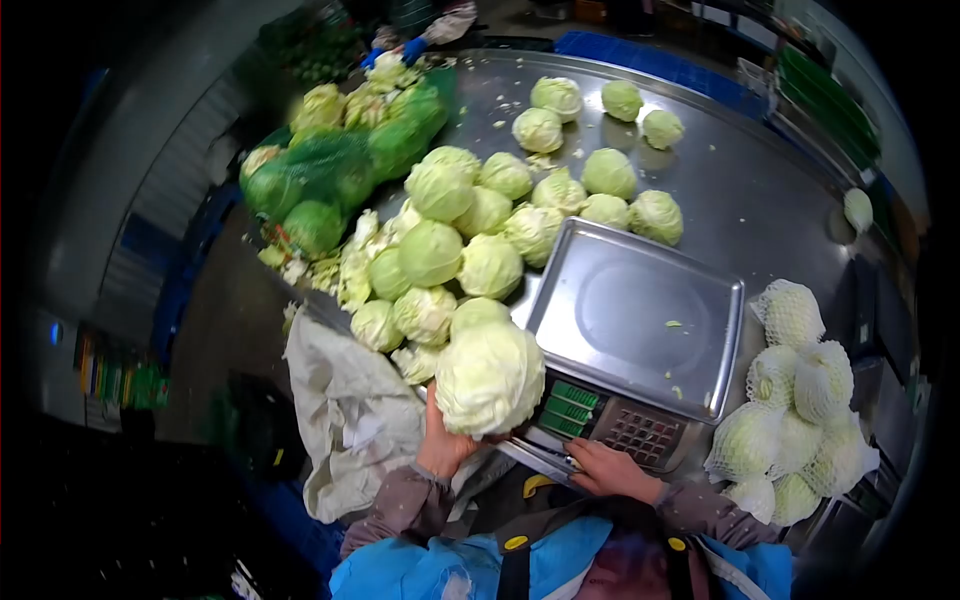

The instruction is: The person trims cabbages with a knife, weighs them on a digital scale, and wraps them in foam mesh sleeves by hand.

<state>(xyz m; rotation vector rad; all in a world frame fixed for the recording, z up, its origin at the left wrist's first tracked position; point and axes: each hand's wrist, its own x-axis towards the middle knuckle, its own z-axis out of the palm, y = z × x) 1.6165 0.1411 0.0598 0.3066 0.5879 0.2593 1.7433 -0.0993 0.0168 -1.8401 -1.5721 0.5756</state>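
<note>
A large pale green cabbage (490,378) rests in my left hand (444,440), whose fingers wrap round its lower left side. It is lifted in front of the cabbage pile (432,254), left of the scale's display. My right hand (612,468) is by the front edge of the digital scale (632,310), below its keypad. Its fingers are curled in, near a thin shiny strip; whether that strip is held or belongs to the table edge is unclear. On the scale's metal pan lie only small leaf scraps.
Several cabbages in white foam nets (795,420) are piled at right. A green mesh sack (340,165) of cabbages lies at far left, near a person's blue-gloved hands (414,50). A whitish sack (350,420) hangs by the steel table's (740,190) near left edge.
</note>
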